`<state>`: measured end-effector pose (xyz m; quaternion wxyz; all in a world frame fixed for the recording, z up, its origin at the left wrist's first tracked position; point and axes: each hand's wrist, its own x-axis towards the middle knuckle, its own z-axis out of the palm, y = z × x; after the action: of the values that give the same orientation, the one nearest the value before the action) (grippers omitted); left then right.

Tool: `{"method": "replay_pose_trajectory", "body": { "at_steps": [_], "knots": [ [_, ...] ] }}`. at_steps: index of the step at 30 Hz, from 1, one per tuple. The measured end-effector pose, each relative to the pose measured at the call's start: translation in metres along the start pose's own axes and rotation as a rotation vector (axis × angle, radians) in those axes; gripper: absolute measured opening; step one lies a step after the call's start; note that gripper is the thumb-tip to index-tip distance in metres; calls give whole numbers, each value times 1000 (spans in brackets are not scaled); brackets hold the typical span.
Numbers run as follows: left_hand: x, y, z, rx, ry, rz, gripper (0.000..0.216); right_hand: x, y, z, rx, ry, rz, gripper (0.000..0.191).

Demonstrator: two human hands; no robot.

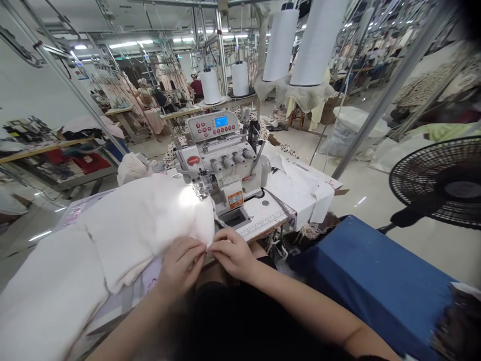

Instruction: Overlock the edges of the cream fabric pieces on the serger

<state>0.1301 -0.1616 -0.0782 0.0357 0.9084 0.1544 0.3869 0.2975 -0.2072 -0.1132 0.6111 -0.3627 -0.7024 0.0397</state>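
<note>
pinching the edge of the cream fabric (143, 220) at the near rim of the worktop (263, 215)
with left hand (183, 268) and right hand (231, 253) both clamped on the cloth, fingertips meeting; heaped left of the overlock machine (221, 165), right up against its needle end; blue-draped bin (368, 276) to the right, black fan (443, 183) beyond.

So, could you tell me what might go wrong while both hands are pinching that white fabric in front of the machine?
The left hand and right hand pinch the white fabric edge just in front of the sewing machine; they could stray towards its presser foot. The fabric's bulk is heaped to the left, and its weight may drag the edge out of line.
</note>
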Motion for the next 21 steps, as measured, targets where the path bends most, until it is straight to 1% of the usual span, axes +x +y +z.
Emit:
{"method": "replay_pose_trajectory", "body": {
  "at_steps": [1,3,5,7,10,12,15,18,21],
  "knots": [
    [0,0,1,-5,6,-4,26,2,0,-1,7,4,3,11],
    [0,0,2,-21,14,-7,26,7,0,-3,25,-28,0,12],
    [0,2,2,-32,24,-2,26,11,1,-7,29,-99,-12,13],
    [2,1,2,-33,31,1,24,16,0,-10,12,-166,-16,10],
    [10,-8,-2,62,16,-13,26,25,-3,-15,21,-221,-2,11],
    [17,-19,-8,215,-49,-39,36,30,-6,-19,52,-232,18,10],
    [23,-32,-22,453,-214,-70,50,33,-6,-25,85,-264,48,8],
    [22,-32,-29,600,-337,-62,62,30,1,-29,100,-318,71,6],
    [22,-30,-26,698,-385,-55,70,29,15,-30,120,-329,109,6]
  ]
}}
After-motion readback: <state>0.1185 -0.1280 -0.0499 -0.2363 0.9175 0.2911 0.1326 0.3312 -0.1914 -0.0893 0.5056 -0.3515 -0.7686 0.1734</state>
